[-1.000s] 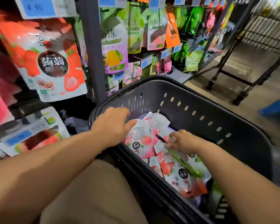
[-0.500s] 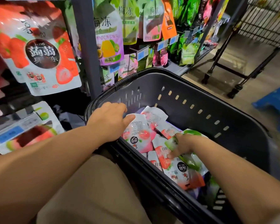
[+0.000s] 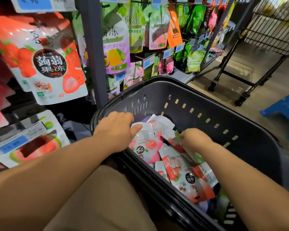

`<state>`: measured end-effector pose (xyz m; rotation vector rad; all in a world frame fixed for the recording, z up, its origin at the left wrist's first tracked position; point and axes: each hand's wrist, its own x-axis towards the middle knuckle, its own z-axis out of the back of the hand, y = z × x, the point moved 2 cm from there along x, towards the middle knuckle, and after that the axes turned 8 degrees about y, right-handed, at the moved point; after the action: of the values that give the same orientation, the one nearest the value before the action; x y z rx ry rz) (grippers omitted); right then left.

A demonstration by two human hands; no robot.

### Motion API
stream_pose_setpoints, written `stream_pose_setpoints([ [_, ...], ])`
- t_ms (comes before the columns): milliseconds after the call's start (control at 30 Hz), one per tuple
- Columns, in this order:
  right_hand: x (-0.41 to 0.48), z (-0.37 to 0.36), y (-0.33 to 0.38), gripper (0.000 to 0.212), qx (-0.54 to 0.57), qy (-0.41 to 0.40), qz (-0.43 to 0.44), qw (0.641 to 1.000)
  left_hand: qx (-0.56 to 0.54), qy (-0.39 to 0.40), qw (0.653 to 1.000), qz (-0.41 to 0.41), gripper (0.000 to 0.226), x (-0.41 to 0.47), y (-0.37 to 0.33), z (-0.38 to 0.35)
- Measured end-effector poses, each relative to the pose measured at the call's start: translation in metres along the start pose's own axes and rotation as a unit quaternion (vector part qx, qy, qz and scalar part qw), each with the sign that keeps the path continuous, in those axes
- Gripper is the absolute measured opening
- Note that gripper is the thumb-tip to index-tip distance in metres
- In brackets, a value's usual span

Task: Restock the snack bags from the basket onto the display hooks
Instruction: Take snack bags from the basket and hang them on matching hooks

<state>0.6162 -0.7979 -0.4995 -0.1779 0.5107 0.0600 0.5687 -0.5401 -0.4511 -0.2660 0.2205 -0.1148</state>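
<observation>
Two hands in the basket (image 3: 207,100), we saw: left hand (image 3: 116,130) gripped a pink bag (image 3: 146,144) at its near wall, right hand (image 3: 196,139) pinched a green bag (image 3: 198,158) mid-basket.

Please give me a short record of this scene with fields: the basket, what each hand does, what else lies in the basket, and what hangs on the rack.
basket: dark plastic basket, beside the display rack
left hand: left hand grips a pink-and-white pouch inside the basket
right hand: right hand pinches a green pouch inside the basket
also in basket: strawberry pouches, lying flat
rack: many bags hang; large strawberry bag at the left
stage: both pouches not yet lifted out
</observation>
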Motion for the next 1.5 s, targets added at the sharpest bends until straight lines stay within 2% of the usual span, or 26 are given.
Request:
stream_pose_setpoints([
  [67, -0.018, 0.027, -0.001, 0.036, 0.047, -0.061, 0.01, 0.997, 0.006, 0.003, 1.0, -0.006, 0.043, -0.001, -0.002, -0.001],
  [200, -0.049, 0.068, -0.012, 0.017, 0.016, -0.128, 0.02, 0.991, 0.016, 0.001, 1.0, -0.016, 0.041, -0.001, -0.003, 0.0],
  [367, -0.066, 0.086, -0.01, 0.022, 0.065, -0.181, 0.102, 0.976, 0.019, 0.0, 1.0, -0.019, 0.042, 0.003, 0.002, -0.001],
  [500, -0.072, 0.089, 0.012, 0.014, 0.102, -0.253, 0.235, 0.933, 0.009, 0.01, 1.0, -0.017, 0.041, 0.004, 0.007, 0.001],
  [600, -0.078, 0.092, 0.027, 0.014, 0.135, -0.3, 0.304, 0.894, 0.01, 0.036, 0.998, -0.04, 0.047, 0.003, 0.004, 0.005],
  [767, -0.082, 0.09, 0.033, 0.026, 0.151, -0.368, 0.32, 0.86, 0.005, 0.053, 0.996, -0.077, 0.046, -0.002, 0.002, 0.009],
  [867, -0.081, 0.09, 0.034, 0.03, 0.206, -0.367, 0.331, 0.844, 0.04, 0.077, 0.99, -0.113, 0.072, -0.006, 0.003, 0.008],
  [967, -0.084, 0.09, 0.04, 0.036, 0.253, -0.367, 0.356, 0.821, 0.014, 0.083, 0.992, -0.093, 0.047, -0.006, 0.003, 0.007],
  [1100, -0.084, 0.088, 0.048, 0.03, 0.265, -0.4, 0.369, 0.796, 0.045, 0.073, 0.994, -0.073, 0.057, -0.003, 0.003, 0.005],
  [1167, -0.08, 0.088, 0.046, 0.024, 0.291, -0.412, 0.357, 0.786, 0.043, 0.069, 0.994, -0.07, 0.049, -0.004, 0.003, 0.007],
  [1233, -0.072, 0.088, 0.038, 0.014, 0.362, -0.384, 0.33, 0.783, 0.055, 0.059, 0.994, -0.07, 0.043, -0.005, 0.001, 0.009],
  [1300, -0.064, 0.088, 0.03, 0.016, 0.44, -0.344, 0.302, 0.772, 0.06, 0.054, 0.994, -0.069, 0.045, -0.005, 0.0, 0.008],
  [1367, -0.059, 0.087, 0.025, 0.023, 0.462, -0.333, 0.285, 0.771, 0.061, 0.062, 0.994, -0.064, 0.048, -0.002, 0.002, 0.006],
  [1500, -0.047, 0.083, 0.017, 0.015, 0.507, -0.311, 0.269, 0.757, 0.047, 0.065, 0.996, -0.045, 0.046, 0.0, 0.005, 0.003],
])
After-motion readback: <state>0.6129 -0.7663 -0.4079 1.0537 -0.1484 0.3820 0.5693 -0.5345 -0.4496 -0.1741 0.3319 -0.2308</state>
